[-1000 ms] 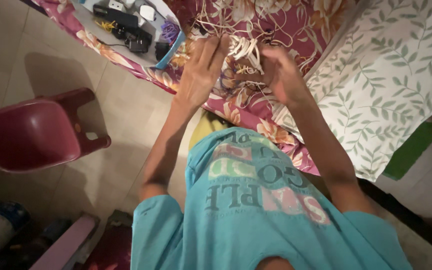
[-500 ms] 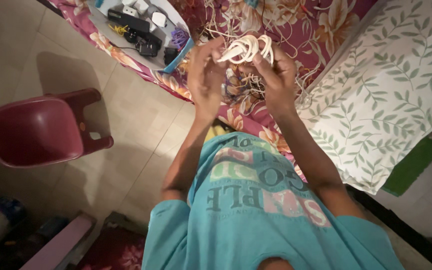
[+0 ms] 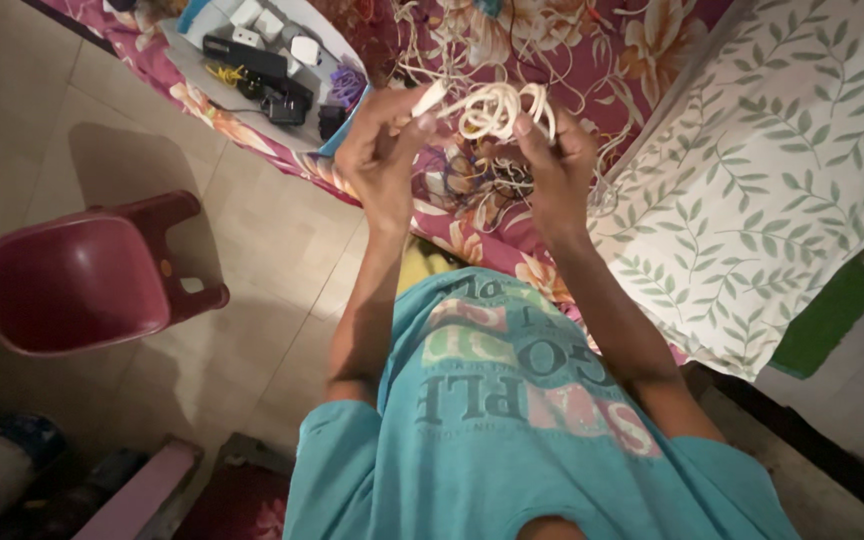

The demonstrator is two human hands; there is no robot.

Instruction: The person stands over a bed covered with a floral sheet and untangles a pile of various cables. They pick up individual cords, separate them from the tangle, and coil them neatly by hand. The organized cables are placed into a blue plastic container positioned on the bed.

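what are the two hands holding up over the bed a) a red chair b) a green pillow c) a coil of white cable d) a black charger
c: the left hand and right hand pinch a looped bundle of white cable between them, above the floral bedsheet.

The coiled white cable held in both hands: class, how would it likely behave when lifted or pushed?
The white cable is probably floppy, since it loops loosely between the left hand and right hand. Likely light: fingertips alone hold it. It may well tangle.
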